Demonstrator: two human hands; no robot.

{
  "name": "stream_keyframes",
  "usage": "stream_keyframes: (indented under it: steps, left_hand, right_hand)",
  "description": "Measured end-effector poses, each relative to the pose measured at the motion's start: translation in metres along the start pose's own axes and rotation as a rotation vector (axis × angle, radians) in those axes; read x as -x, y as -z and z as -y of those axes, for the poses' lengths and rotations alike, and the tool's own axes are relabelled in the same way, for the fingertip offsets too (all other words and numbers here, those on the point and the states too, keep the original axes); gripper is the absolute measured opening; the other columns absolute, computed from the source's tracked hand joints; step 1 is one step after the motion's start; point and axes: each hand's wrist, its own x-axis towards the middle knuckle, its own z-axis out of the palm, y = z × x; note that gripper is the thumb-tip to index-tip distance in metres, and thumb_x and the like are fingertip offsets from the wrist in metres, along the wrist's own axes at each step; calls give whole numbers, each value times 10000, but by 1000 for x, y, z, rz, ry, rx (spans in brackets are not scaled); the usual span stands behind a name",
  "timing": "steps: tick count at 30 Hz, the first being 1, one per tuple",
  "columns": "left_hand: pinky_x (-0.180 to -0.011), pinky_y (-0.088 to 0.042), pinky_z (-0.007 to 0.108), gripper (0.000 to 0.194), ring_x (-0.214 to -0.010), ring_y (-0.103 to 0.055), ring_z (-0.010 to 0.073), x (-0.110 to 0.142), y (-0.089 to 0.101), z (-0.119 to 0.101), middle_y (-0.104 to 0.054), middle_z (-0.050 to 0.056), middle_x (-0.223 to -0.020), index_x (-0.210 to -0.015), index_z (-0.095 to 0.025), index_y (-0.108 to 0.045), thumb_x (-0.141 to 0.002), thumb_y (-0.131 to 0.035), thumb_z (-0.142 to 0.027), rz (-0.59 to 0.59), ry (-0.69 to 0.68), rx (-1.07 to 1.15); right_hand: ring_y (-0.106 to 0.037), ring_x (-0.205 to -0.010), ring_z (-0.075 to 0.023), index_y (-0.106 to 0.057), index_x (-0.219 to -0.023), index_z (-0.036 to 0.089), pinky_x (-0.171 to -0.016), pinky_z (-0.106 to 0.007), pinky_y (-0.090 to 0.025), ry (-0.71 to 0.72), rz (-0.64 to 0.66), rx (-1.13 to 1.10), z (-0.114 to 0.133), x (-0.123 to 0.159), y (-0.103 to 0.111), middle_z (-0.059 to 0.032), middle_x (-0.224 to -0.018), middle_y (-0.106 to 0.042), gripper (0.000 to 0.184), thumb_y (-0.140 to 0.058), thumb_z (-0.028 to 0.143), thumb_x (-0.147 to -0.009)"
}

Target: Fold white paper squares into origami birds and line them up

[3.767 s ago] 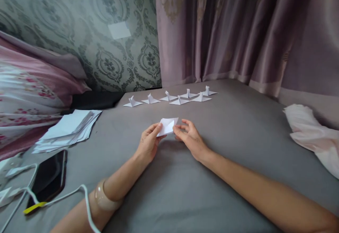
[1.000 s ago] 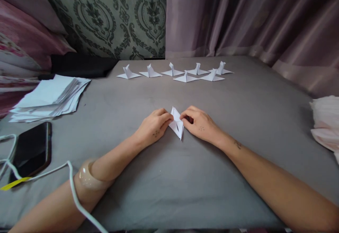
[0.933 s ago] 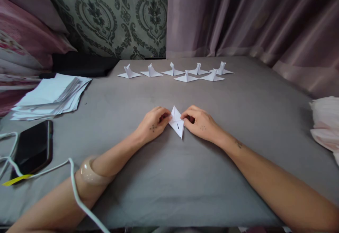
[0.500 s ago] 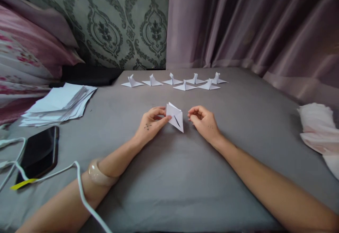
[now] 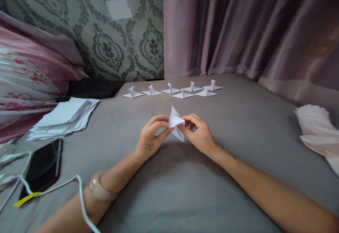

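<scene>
A white folded paper figure (image 5: 177, 121) is held up between both hands, just above the grey cloth surface (image 5: 169, 197). My left hand (image 5: 153, 134) pinches its left side between thumb and fingers. On the opposite side, my right hand (image 5: 198, 131) grips a fold with thumb and fingertips. One paper point sticks upward and another points down toward me. Farther back, several finished-looking paper origami birds (image 5: 182, 93) stand in two uneven rows, with flat wings and upright folds.
At the left lies a stack of white paper sheets (image 5: 63, 116), with a black phone (image 5: 43, 166) nearer me. A white cable (image 5: 79, 190) crosses my left forearm and carries a yellow tag (image 5: 26, 199). Crumpled pale cloth (image 5: 315, 127) lies at far right; a black folded item (image 5: 92, 87) sits at back left.
My right hand has moved left and taken hold of the paper figure. The paper has changed from a closed diamond shape to one with spread points. The view has tilted upward slightly.
</scene>
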Motion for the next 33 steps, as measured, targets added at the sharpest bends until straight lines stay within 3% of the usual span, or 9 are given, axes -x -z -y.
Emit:
stream_keyframes:
  steps: [3, 7, 11, 17, 23, 28, 33]
  left_hand:
    - [-897, -509, 331, 118, -984, -622, 177, -1, -1, -3, -640, 83, -1060, -868, -189, -640, -815, -706, -272, 16, 46, 123]
    - [-803, -542, 323, 417, -890, -634, 172, -4, -3, -4, -641, 70, -1015, -1024, -185, -578, -704, -809, -320, 49, 298, 540]
    - [-817, -523, 298, 296, -862, -633, 148, -4, -3, -2, -678, 48, -954, -982, -165, -635, -755, -773, -296, 88, 463, 730]
    - [-797, -504, 264, 177, -844, -623, 129, -3, -3, 2, -703, 38, -949, -948, -169, -703, -801, -737, -261, 132, 499, 841]
    - [-782, -499, 262, 159, -831, -639, 134, -4, -2, -3, -718, 37, -913, -932, -171, -712, -792, -745, -240, 181, 561, 916]
    - [-733, -499, 257, 167, -733, -623, 113, -5, -2, -6, -718, 27, -843, -958, -170, -696, -815, -720, -252, 122, 594, 873]
    - [-748, -502, 255, 156, -764, -641, 120, -4, -3, -2, -723, 28, -861, -948, -173, -691, -812, -721, -242, 131, 585, 850]
  right_hand:
    - [-571, -775, -148, -680, -916, 220, -724, -287, -462, -72, 55, -104, 2, -1, 2, -20, -841, -644, 149, -635, 328, -823]
    - [-603, -810, -162, -686, -908, 211, -791, -307, -467, -282, 137, -358, 0, -4, 5, -15, -849, -689, 193, -650, 363, -794]
    - [-593, -852, -161, -708, -884, 217, -803, -292, -438, -366, 187, -484, -6, -5, 7, -5, -859, -698, 163, -639, 337, -797]
    - [-591, -864, -168, -724, -943, 237, -810, -312, -416, -387, 236, -588, -12, -5, 7, -13, -899, -700, 198, -635, 371, -829]
    - [-591, -852, -163, -726, -950, 246, -798, -310, -421, -379, 295, -625, -10, -4, 9, -9, -886, -697, 167, -617, 299, -836]
    - [-581, -811, -147, -716, -966, 242, -787, -303, -422, -361, 317, -611, -11, -4, 10, -5, -886, -692, 173, -596, 286, -850]
    - [-581, -784, -143, -703, -926, 216, -768, -296, -435, -353, 323, -568, -3, -4, 11, -5, -834, -672, 159, -611, 305, -832]
